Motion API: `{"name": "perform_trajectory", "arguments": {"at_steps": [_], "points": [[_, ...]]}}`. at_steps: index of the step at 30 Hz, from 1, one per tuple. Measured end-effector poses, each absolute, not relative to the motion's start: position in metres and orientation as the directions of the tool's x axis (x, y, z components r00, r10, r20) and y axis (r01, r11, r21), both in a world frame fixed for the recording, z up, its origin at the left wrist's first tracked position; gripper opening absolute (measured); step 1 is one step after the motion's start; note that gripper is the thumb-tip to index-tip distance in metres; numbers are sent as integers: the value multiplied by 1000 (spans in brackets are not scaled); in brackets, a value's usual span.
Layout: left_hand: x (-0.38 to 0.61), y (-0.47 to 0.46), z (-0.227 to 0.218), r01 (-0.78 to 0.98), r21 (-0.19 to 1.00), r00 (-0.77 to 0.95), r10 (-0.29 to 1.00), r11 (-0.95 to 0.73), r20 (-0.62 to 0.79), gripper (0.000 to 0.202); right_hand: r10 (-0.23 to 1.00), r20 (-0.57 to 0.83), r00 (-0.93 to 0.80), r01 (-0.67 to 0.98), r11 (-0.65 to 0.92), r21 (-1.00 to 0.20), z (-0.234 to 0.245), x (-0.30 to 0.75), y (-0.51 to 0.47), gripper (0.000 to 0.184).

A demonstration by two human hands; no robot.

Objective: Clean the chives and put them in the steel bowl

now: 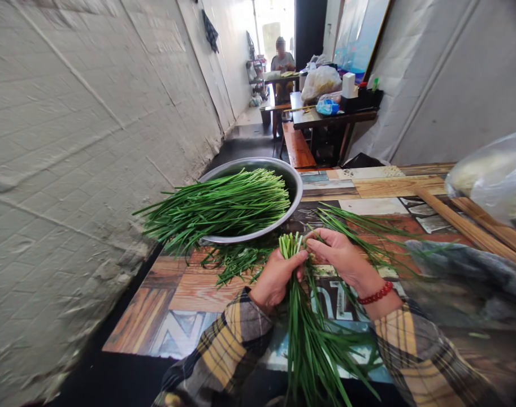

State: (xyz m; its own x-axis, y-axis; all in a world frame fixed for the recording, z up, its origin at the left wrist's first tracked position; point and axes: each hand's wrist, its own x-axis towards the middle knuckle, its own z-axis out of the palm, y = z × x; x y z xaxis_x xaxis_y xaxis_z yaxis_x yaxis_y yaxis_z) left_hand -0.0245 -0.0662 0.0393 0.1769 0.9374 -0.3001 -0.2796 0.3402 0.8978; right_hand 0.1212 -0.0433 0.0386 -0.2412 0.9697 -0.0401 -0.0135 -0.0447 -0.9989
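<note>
While the left hand (278,277) clutches green stalks (306,333) and the right hand (336,254) pinches a thin strand (311,229), a heaped metal bowl (295,183) and loose greens (238,263) crowd the bench (217,293).

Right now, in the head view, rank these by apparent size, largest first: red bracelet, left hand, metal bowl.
1. Metal bowl, clearly the largest.
2. Left hand.
3. Red bracelet, the smallest.
</note>
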Motion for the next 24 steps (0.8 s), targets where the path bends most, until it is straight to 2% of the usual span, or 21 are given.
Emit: {"name": "perform_trajectory", "arguments": {"at_steps": [5, 9, 12, 17, 24], "points": [[-25, -65, 40, -394, 834, 180, 922, 386, -342, 32, 973, -18, -230, 34, -11, -999, 38, 122, -43, 27], [-25, -63, 40, -432, 841, 138, 946, 325, -294, 28, 968, 4, -252, 143, 41, -989, 37, 123, -44, 28], [-26, -63, 39, -421, 870, 77, 965, 258, -249, 30, 964, -9, -265, 160, 35, -986, 37, 124, -44, 29], [-27, -63, 38, -392, 891, 74, 973, 231, -219, 35, 961, -11, -276, 166, 37, -985, 37, 120, -46, 29], [-27, -63, 37, -347, 917, 40, 980, 196, -194, 30, 941, 45, -334, 209, 121, -971, 37, 117, -49, 23]]}}
